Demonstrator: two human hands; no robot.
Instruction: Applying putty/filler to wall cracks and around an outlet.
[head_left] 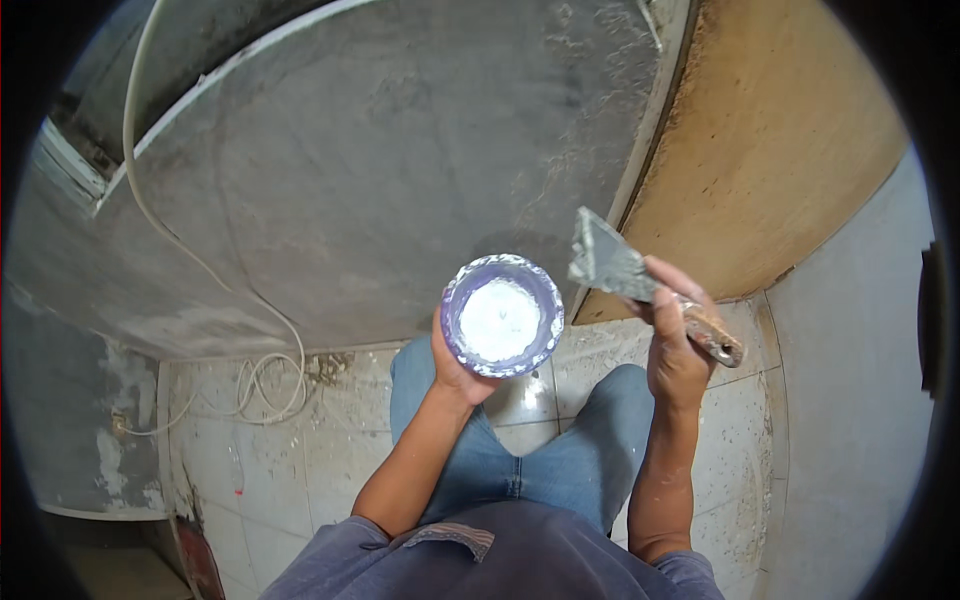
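Two hands: both the person's own, forearms rising from the lower edge, each one occupied.
Cable [262,385]: white, looped on the tiled floor at far left, one strand running up along the grey wall.
Floor [340,470]: pale tiles, speckled with dust and grit.
Wall panel [400,170]: broad grey plastered surface filling the upper left and centre, streaked and uneven.
Left hand [455,370]: wrapped around the underside of the bowl, thumb on its near-left rim (palm itself hidden beneath the vessel).
Bowl [502,316]: round, purple-rimmed, held up in front of the grey wall at centre; its inside is coated with white paste, splashes along the rim.
Jeans [540,460]: blue, both knees visible below the bowl, between the two forearms.
Putty knife [612,265]: flat metal blade, smeared grey, pointing up and left; the blade tip sits just beside the bowl's right rim, not touching it.
Right hand [678,340]: clenched around the knife's brown handle, whose butt end sticks out to the lower right.
Board [790,150]: tan, bare, upper right, edged by a pale strip.
Right wall [860,380]: smooth light grey.
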